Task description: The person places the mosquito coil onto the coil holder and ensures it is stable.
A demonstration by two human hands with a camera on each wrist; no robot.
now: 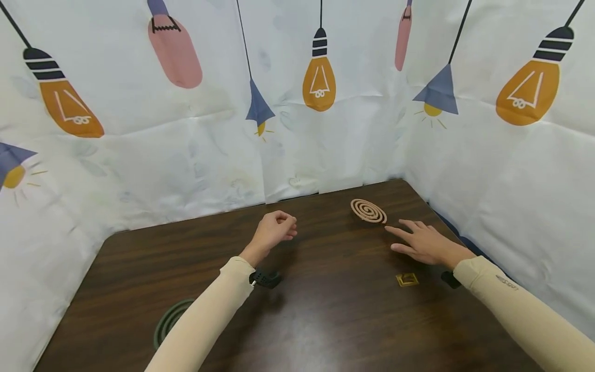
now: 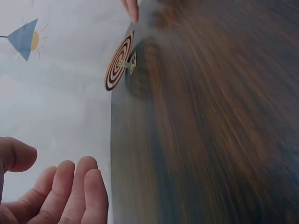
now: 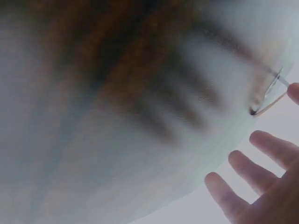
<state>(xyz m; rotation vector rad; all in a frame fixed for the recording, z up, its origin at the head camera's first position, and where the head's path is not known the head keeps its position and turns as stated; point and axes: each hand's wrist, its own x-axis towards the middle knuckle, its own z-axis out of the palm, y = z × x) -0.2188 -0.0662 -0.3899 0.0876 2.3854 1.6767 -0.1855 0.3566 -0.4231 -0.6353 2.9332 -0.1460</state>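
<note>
A tan mosquito coil (image 1: 369,211) is at the back right of the table. In the left wrist view, a small metal stand (image 2: 132,63) props the coil above the tabletop. My right hand (image 1: 425,243) hovers beside it with fingers spread, the index fingertip close to the coil's outer end. Over the middle of the table, my left hand (image 1: 275,228) is raised with fingers loosely bent and nothing in them. A dark green coil (image 1: 162,326) lies at the front left, partly hidden behind the left sleeve.
A small gold square piece (image 1: 407,279) lies on the brown wooden table (image 1: 334,305), left of the right wrist. White cloth (image 1: 195,155) printed with lamps and bulbs hangs along the back and both sides. Each wrist wears a black strap (image 1: 266,279).
</note>
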